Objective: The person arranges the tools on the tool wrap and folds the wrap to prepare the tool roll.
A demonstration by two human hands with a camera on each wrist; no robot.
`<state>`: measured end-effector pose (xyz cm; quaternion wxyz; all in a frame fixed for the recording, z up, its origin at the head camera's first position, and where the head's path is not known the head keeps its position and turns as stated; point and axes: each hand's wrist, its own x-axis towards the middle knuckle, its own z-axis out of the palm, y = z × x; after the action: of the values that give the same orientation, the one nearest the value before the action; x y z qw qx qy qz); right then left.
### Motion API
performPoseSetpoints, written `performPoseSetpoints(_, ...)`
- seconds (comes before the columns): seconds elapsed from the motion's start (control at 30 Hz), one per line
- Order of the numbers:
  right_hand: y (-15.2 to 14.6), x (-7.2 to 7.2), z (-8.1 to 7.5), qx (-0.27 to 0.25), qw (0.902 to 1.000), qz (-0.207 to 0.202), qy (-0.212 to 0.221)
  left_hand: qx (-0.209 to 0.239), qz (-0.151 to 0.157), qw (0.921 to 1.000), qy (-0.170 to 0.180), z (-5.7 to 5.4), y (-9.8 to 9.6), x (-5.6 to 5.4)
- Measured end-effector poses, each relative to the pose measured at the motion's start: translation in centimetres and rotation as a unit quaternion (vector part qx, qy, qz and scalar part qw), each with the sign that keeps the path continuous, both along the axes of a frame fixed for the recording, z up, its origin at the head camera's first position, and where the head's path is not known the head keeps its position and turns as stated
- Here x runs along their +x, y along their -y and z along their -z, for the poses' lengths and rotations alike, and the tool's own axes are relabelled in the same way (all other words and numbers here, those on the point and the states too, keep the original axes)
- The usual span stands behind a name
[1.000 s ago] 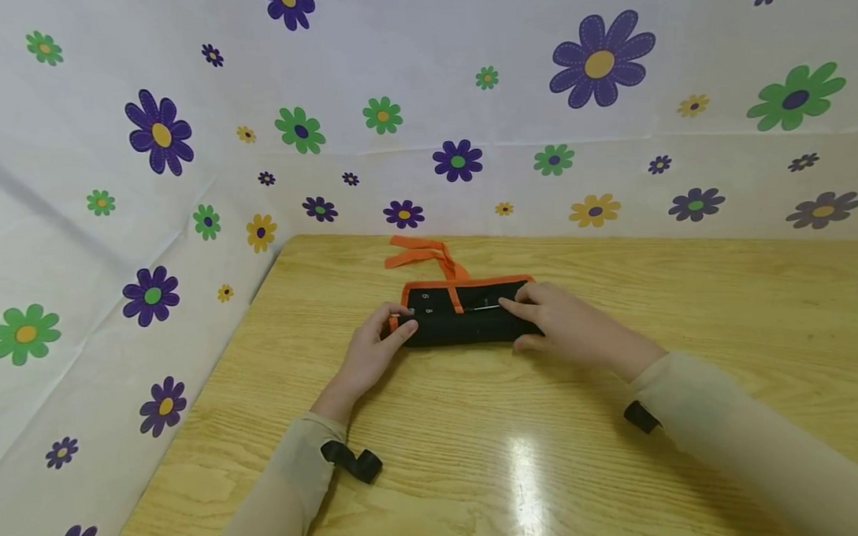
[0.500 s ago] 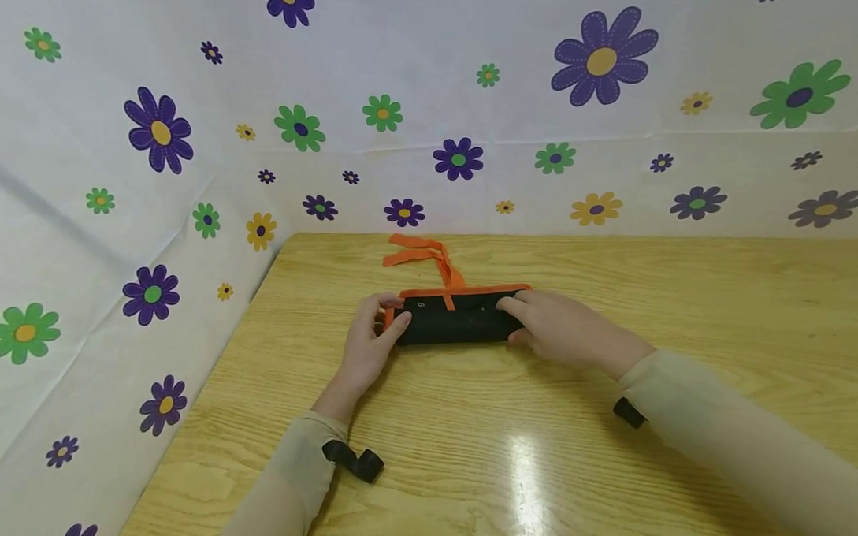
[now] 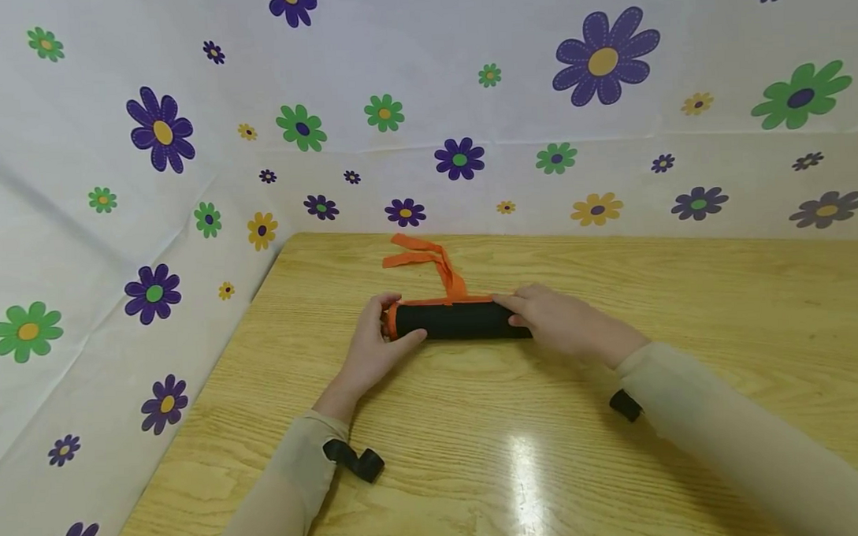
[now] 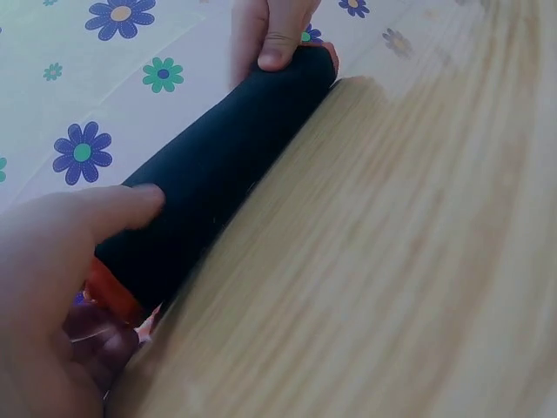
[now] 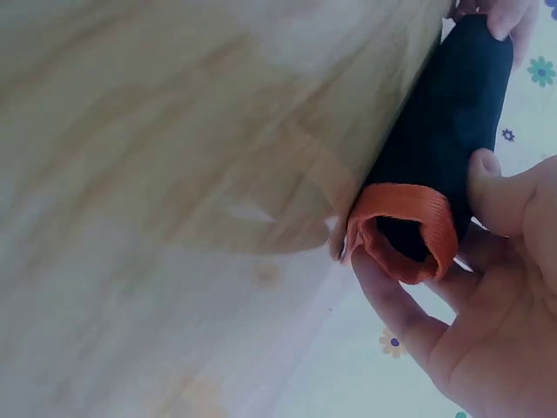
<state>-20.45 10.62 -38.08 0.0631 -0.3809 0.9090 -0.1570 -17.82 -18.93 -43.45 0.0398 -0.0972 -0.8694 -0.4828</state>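
Observation:
A black fabric tool roll (image 3: pixel 459 320) with orange edging lies rolled into a tube on the wooden table. Two orange ties (image 3: pixel 436 260) trail from its far side toward the wall. My left hand (image 3: pixel 375 341) grips its left end, thumb on the near side and fingers around the far side. At the other end, my right hand (image 3: pixel 562 318) holds the roll between thumb and fingers. The right wrist view looks into the hollow end of the roll (image 5: pixel 435 122), ringed by orange binding (image 5: pixel 405 205). In the left wrist view, my left thumb (image 4: pixel 130 207) presses on the black cloth.
The wooden table (image 3: pixel 436 457) reaches back to a white cloth (image 3: pixel 408 64) printed with purple, green and yellow flowers. The same cloth hangs along the table's left edge. A black strap (image 3: pixel 354 460) hangs from the left sleeve, another black piece (image 3: pixel 625 405) from the right.
The flat part with printed numbers and a thin metal tool has been rolled up out of sight. Both hands stayed at the ends, and the roll has become a narrow tube.

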Motion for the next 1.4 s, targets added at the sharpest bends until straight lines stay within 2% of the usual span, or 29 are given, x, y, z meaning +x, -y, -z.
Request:
performPoseSetpoints(0.13,0.0,-0.3,0.0,-0.013,0.9983,0.030,0.047,0.004,-0.013,0.9999,0.006,-0.2,0.0,0.1)
performPoseSetpoints(0.3,-0.1,-0.6,0.3,-0.026,0.9995,0.018,-0.002,-0.022,-0.018,0.9996,0.003,-0.3,-0.1,0.2)
performPoseSetpoints(0.37,-0.2,-0.8,0.3,-0.029,0.9994,0.016,-0.010,-0.027,-0.010,0.9996,0.003,-0.3,-0.1,0.2)
performPoseSetpoints(0.43,-0.1,-0.9,0.2,-0.028,0.9994,0.021,0.009,-0.028,-0.002,0.9996,0.004,-0.2,-0.1,0.1)
performPoseSetpoints(0.6,-0.1,-1.5,-0.3,-0.024,0.9942,0.040,0.097,-0.009,0.008,0.9999,0.002,0.0,0.0,-0.1)
performPoseSetpoints(0.7,-0.1,-1.6,-0.5,-0.034,0.9914,0.044,0.118,-0.009,0.012,0.9999,-0.004,0.0,0.0,-0.2)
performPoseSetpoints(0.8,-0.1,-1.5,-0.3,-0.047,0.9940,0.035,0.092,-0.027,0.011,0.9996,0.000,-0.1,0.0,-0.2)
performPoseSetpoints(0.87,-0.1,-1.5,-0.1,-0.043,0.9976,0.032,0.045,-0.037,0.007,0.9993,0.005,-0.2,-0.1,-0.2)
performPoseSetpoints(0.93,-0.1,-1.5,0.0,-0.035,0.9987,0.033,0.014,-0.039,-0.001,0.9991,0.012,-0.3,-0.3,-0.2)
performPoseSetpoints(1.07,-0.2,-1.9,0.2,-0.018,0.9987,0.042,0.024,-0.018,-0.011,0.9997,0.008,-0.3,-0.4,-0.1)
performPoseSetpoints(1.13,-0.1,-2.1,0.3,-0.017,0.9982,0.040,0.042,-0.003,-0.012,0.9999,-0.004,-0.3,-0.5,-0.2)
performPoseSetpoints(1.23,0.0,-2.4,0.5,-0.009,0.9982,0.041,0.042,0.022,-0.017,0.9994,-0.022,-0.1,-0.6,-0.4)
performPoseSetpoints(1.4,0.0,-2.6,0.7,-0.007,0.9986,0.039,0.036,0.024,-0.041,0.9982,-0.036,0.2,-0.8,-0.9)
